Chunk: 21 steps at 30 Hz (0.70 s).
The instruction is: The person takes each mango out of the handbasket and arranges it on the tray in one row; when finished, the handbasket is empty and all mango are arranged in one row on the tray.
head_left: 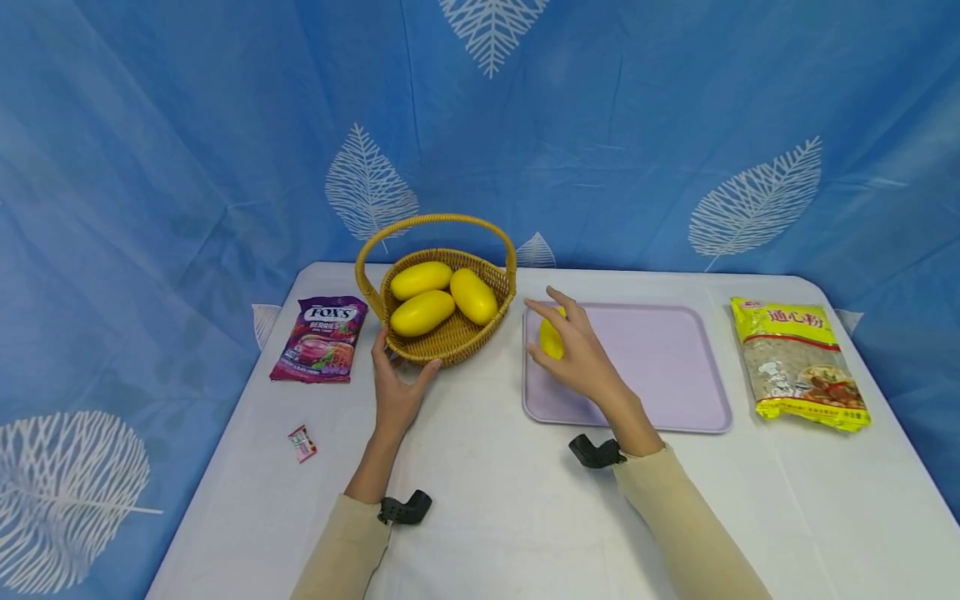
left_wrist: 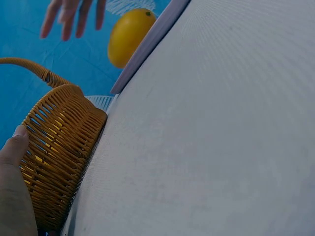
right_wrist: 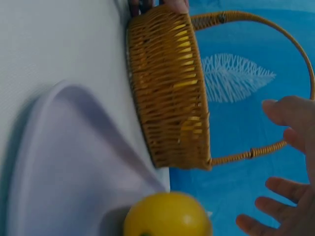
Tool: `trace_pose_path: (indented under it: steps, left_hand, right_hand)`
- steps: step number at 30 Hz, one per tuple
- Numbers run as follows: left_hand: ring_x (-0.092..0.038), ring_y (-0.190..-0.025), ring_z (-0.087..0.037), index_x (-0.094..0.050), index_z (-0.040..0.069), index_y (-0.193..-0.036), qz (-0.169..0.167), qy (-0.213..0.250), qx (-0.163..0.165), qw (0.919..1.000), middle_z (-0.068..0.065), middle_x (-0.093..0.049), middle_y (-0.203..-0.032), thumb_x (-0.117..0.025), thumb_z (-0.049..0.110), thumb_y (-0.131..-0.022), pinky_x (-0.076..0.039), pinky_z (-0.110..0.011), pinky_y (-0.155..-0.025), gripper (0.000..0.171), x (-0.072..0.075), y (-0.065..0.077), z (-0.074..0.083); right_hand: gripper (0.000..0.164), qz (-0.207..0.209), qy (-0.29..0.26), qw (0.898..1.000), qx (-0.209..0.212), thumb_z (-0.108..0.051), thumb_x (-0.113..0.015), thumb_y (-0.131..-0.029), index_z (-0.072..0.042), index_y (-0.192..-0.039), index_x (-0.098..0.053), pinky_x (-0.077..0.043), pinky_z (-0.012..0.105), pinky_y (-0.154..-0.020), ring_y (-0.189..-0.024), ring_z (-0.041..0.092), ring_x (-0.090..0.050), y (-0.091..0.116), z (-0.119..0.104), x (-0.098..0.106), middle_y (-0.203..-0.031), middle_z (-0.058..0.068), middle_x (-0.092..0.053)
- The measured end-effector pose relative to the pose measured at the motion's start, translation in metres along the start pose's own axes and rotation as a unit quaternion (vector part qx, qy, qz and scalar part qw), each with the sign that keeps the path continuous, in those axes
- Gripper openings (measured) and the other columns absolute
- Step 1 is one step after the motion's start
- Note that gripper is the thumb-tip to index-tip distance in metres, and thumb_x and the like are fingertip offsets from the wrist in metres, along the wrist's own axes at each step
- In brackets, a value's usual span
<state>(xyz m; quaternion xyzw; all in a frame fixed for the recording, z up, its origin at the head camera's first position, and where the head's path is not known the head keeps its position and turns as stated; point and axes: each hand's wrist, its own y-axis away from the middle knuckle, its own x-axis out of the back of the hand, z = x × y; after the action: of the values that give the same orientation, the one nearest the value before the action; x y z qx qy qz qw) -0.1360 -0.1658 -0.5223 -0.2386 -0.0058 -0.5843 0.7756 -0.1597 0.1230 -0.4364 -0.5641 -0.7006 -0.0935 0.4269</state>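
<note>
My left hand (head_left: pixel 397 396) holds the near left side of a wicker basket (head_left: pixel 480 342) with an arched handle. In the left wrist view its thumb (left_wrist: pixel 15 145) lies against the woven wall near the rim. Several yellow mangoes (head_left: pixel 422 313) lie inside the basket. A single mango (head_left: pixel 551 336) rests on the left end of a pale purple tray (head_left: pixel 645 367). Over it hovers my right hand (head_left: pixel 577 354), fingers spread and apart from the fruit. The right wrist view shows this mango (right_wrist: pixel 167 216) below the loose fingers (right_wrist: pixel 280 189), with a gap between.
Left of the basket lies a purple candy bag (head_left: pixel 318 340), with a small wrapped sweet (head_left: pixel 303 443) nearer me. A yellow pasta packet (head_left: pixel 801 364) is right of the tray. Everything sits on a white-covered table (head_left: pixel 480 500) before a blue leaf-patterned curtain (head_left: pixel 600 125).
</note>
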Motion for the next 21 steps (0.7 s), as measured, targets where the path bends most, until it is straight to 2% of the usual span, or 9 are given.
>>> trace_pose_path:
  steps: [4,8,11,15,21]
  left_hand:
    - [-0.037,-0.127,-0.028,-0.014,0.016,-0.148,0.005,-0.004,0.004,1.0000,-0.001,-0.025,-0.149,-0.075,0.028,-0.079,-0.037,-0.043,-0.099,0.093,0.001,0.000,-0.002]
    - [-0.037,-0.127,-0.030,-0.015,0.014,-0.148,0.008,-0.003,0.005,1.0000,-0.003,-0.025,-0.149,-0.076,0.027,-0.078,-0.037,-0.043,-0.099,0.093,0.002,0.001,-0.003]
    - [-0.037,-0.127,-0.029,-0.014,0.015,-0.148,0.006,-0.002,0.007,1.0000,-0.002,-0.025,-0.149,-0.075,0.027,-0.078,-0.037,-0.043,-0.099,0.093,0.001,0.001,-0.003]
    - [-0.036,-0.128,-0.028,-0.013,0.017,-0.148,0.000,-0.001,0.008,1.0000,0.000,-0.023,-0.150,-0.075,0.025,-0.078,-0.037,-0.042,-0.100,0.094,0.001,0.001,-0.003]
    - [-0.037,-0.128,-0.026,-0.013,0.018,-0.148,-0.001,-0.003,0.010,0.9999,0.000,-0.023,-0.150,-0.076,0.025,-0.078,-0.037,-0.041,-0.100,0.094,0.001,-0.001,-0.001]
  right_hand:
    - [0.060,-0.036,-0.020,0.999,0.025,-0.028,-0.068,-0.085,-0.029,-0.139,-0.042,-0.038,0.053,-0.100,-0.132,0.030,-0.034,-0.021,-0.010,-0.011,-0.150,0.007,-0.027]
    - [0.058,-0.062,-0.035,0.996,0.049,-0.028,-0.067,-0.086,-0.026,-0.139,-0.043,-0.037,0.047,-0.103,-0.132,0.028,-0.036,-0.040,-0.013,-0.025,-0.147,0.006,-0.031]
    - [0.057,-0.075,-0.021,0.995,0.059,-0.031,-0.066,-0.087,-0.023,-0.138,-0.044,-0.036,0.045,-0.105,-0.133,0.027,-0.035,-0.052,-0.014,-0.034,-0.147,0.006,-0.033]
    - [0.058,-0.109,0.011,0.993,0.044,-0.034,-0.064,-0.087,-0.023,-0.139,-0.042,-0.033,0.047,-0.107,-0.135,0.029,-0.030,-0.065,-0.015,-0.042,-0.148,0.011,-0.030]
    - [0.059,-0.144,0.018,0.989,0.007,-0.034,-0.065,-0.087,-0.022,-0.139,-0.042,-0.031,0.048,-0.108,-0.137,0.029,-0.026,-0.082,-0.013,-0.051,-0.149,0.015,-0.027]
